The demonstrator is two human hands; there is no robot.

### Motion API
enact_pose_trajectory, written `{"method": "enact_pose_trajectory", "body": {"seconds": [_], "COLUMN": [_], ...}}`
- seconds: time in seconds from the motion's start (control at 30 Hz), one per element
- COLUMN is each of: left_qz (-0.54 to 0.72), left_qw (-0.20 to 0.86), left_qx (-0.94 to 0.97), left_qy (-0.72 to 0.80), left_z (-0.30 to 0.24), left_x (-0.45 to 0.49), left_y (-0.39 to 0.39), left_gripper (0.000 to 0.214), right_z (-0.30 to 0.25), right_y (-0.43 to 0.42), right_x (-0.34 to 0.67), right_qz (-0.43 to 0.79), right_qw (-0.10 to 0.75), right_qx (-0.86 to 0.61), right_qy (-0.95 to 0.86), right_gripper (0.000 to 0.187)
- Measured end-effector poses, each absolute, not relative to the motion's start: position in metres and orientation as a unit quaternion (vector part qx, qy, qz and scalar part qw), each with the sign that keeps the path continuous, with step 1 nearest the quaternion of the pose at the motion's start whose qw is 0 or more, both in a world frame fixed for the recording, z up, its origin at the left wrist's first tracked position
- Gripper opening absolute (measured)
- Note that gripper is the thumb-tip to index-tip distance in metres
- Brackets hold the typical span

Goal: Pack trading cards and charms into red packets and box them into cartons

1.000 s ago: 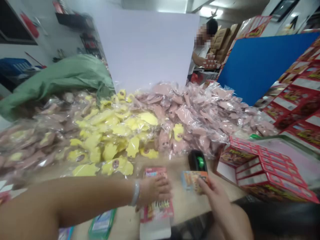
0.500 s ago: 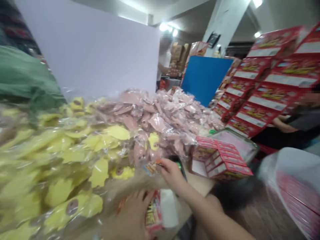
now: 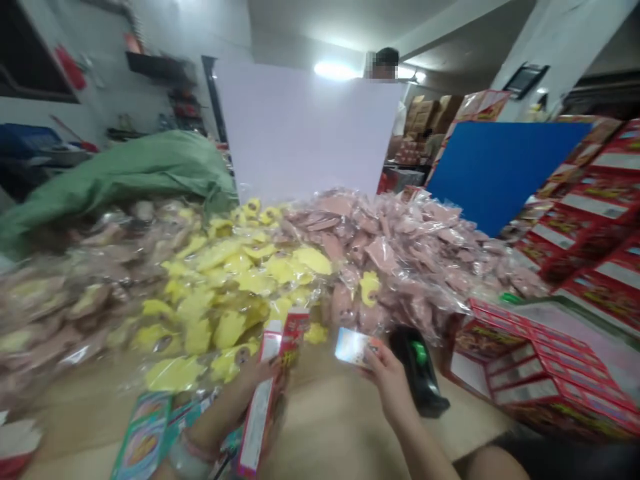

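My left hand (image 3: 264, 377) is closed around a narrow red box (image 3: 259, 427), which stands tilted with a flap up at its top end. A small shiny card (image 3: 352, 347) is pinched between the fingers of my right hand (image 3: 390, 377), to the right of the box and apart from it. Its print is washed out by glare. Beside my right hand lies a black tape dispenser (image 3: 425, 387) with a green roll. Flat yellow figures in clear bags (image 3: 233, 330) are heaped beyond my left hand, and pink bagged ones (image 3: 380, 253) beyond my right.
Teal boxes (image 3: 145, 437) lie by my left forearm. At right is an open red carton (image 3: 540, 383) holding smaller boxes. Behind the heaps stand a white board (image 3: 305, 133), a blue board (image 3: 505, 170), a green sack (image 3: 145, 163) and stacked red cartons (image 3: 595, 200). Someone is behind the white board.
My view has swung left, showing the teal boxes and more of the tape dispenser. The red box is now more upright in my left hand. My right hand still holds the card.
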State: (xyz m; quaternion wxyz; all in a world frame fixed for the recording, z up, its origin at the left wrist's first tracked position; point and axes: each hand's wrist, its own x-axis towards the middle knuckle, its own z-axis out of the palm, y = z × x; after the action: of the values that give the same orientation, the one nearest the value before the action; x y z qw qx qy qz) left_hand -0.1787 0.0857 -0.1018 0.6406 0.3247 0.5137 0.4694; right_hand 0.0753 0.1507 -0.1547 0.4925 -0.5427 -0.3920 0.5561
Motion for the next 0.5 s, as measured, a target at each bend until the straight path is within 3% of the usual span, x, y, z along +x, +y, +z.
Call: {"method": "enact_pose_trajectory", "body": {"seconds": [0.23,0.5], "left_qz": [0.521,0.465], "left_qw": [0.704,0.648], "left_qx": [0.071,0.221], "left_qy": [0.477,0.561], "left_z": [-0.097,-0.093], "left_x": [-0.207,-0.220], "left_y": [0.036,0.015], "left_gripper": [0.053,0.072], "right_z": [-0.150,-0.144], "right_y": [0.159,0.139], "right_x": [0.046,0.010], "right_qz": [0.550,0.553], "right_qw": [0.472,0.425], "right_qx": [-0.524,-0.512], "right_qy": [-0.447,-0.501], "right_gripper": [0.047,0.042]}}
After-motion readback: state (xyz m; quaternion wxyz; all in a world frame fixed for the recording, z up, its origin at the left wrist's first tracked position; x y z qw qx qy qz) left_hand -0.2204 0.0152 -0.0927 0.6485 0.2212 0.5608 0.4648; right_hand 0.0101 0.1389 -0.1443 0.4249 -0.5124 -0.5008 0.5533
